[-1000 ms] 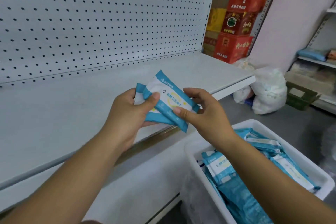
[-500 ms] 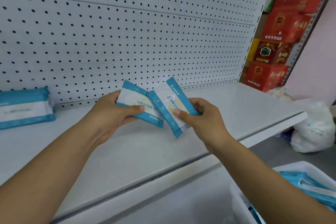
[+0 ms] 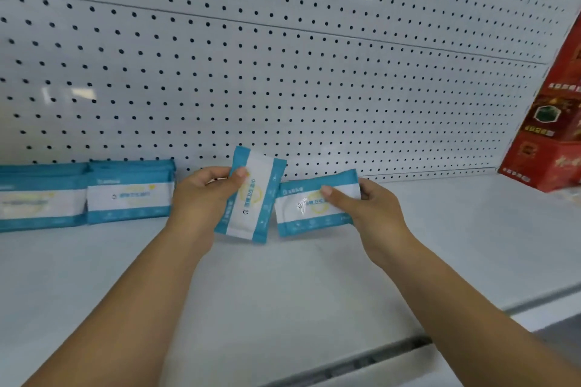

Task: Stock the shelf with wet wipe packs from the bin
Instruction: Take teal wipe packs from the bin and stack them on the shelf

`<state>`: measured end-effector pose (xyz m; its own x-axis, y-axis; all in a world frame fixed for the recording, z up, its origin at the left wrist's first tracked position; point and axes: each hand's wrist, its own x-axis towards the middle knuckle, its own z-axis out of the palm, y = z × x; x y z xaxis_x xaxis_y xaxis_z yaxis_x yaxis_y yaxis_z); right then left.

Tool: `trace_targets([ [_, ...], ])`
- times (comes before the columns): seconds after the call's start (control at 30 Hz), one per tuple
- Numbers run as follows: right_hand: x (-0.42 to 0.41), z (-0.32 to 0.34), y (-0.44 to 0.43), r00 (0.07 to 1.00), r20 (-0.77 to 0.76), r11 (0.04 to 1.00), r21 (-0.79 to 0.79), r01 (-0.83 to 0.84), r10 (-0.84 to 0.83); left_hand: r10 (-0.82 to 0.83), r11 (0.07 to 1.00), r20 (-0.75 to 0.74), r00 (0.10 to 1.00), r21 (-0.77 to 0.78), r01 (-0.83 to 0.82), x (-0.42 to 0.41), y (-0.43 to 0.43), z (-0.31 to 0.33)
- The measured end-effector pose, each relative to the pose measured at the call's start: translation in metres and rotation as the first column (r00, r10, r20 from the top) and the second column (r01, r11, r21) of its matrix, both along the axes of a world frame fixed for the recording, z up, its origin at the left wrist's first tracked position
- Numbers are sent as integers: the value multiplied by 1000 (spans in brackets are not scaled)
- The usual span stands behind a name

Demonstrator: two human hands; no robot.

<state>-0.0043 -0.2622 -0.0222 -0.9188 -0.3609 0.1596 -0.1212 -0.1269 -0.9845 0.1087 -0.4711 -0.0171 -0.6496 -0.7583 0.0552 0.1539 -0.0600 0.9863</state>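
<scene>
Filling most of the head view, a white pegboard back panel (image 3: 283, 72) dotted with dark holes rises behind a pale shelf (image 3: 283, 292), which runs from the left edge to the right. At the far right end of the shelf stands a stack of red boxes (image 3: 547, 148) with gold print, cut off by the edge of the view.

Along the back of the shelf on the left, two rows of wet wipe packs lean upright against the panel: one row (image 3: 37, 201) at the far left edge, and a second row (image 3: 130, 195) touching it on the right. Both are teal with a white band across the middle.

Two bare forearms reach in from the bottom corners toward the middle of the shelf. The left hand (image 3: 204, 198) grips one pack (image 3: 257, 210) by its upper left side, thumb pressed on the front and fingers curled behind; this pack stands on end and tilts slightly, just right of the stocked rows. The right hand (image 3: 371, 214) holds a second pack (image 3: 298, 223) lengthwise, thumb laid across the white band and fingers wrapped round its right edge. The two held packs sit side by side, their near edges touching or almost so, close to the panel. Whether their lower edges rest on the shelf cannot be told.
</scene>
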Motion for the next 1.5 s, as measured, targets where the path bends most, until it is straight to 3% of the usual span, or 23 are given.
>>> trace_targets([
  [0.33, -23, 3, -31, 961, 5, 957, 96, -275, 276, 174, 985, -58, 983, -3, -174, 7, -28, 4],
  [0.57, -26, 10, -66, 913, -71, 902, 203, -380, 401, -108, 983, 137, 985, -131, 126, 4, -21, 3],
  [0.7, -23, -5, -74, 906, -71, 900, 173, -400, 417, -313, 943, 196, 929, -48, 328, 3, -20, 4],
  [0.9, -28, -23, -69, 961, -72, 963, 68, -262, 267, -350, 928, 185, 918, -68, 368, 1, -19, -2],
  [1.03, -31, -25, -64, 973, -43, 973, 48, -224, 226, -197, 909, 366, 909, -280, 309, -3, -15, -9],
  [1.2, -25, -29, -65, 899, -142, 906, 162, -391, 413, -136, 910, 236, 962, -355, 216, -1, -20, -9],
  [1.33, -28, -33, -81, 894, -145, 898, 194, -395, 425, -59, 884, 240, 969, -439, 163, 1, -30, -15],
  [1.5, -32, -29, -115, 906, -231, 922, 251, -296, 354, 325, 797, 182, 928, -581, -165, 4, -45, -20],
])
